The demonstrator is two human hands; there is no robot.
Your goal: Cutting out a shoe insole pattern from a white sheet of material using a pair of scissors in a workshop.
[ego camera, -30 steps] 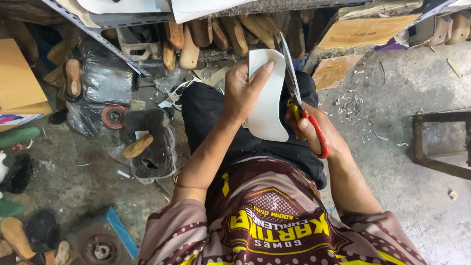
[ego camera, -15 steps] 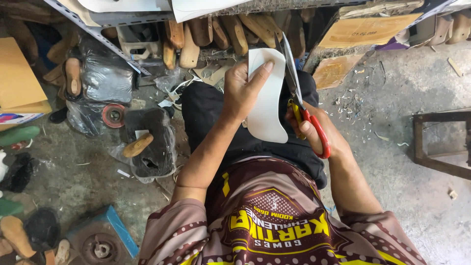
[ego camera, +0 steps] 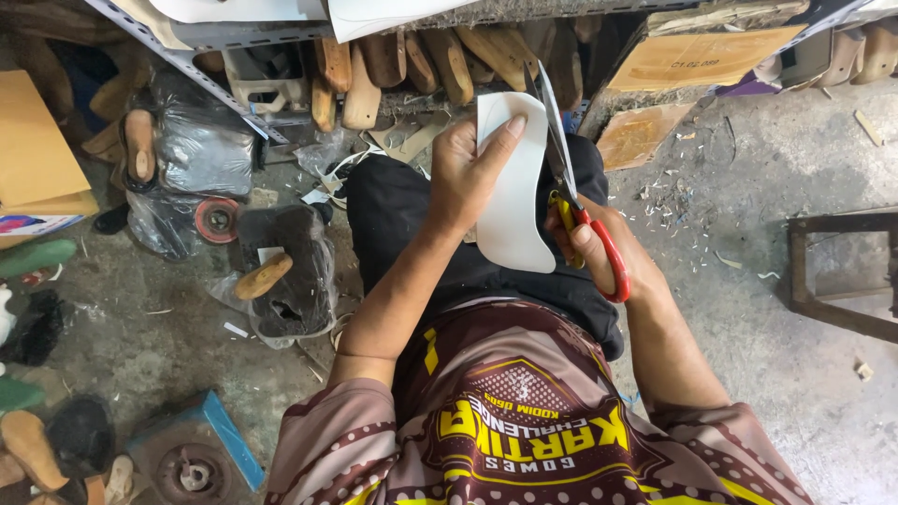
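Your left hand pinches the white sole-shaped sheet over your lap, thumb on its face, fingers hidden behind it. From that hand the sheet lies toward 3 o'clock, its long axis running 12 to 6. Your right hand is closed through the red-and-yellow handles of the scissors, just beside the sheet's right edge, blades pointing to 12 along that edge. Wooden shoe lasts line the shelf at 12.

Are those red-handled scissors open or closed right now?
Nearly closed, as far as I can tell. The scissors in the right hand show their blades as one narrow strip along the edge of the white sheet, held by the left hand.
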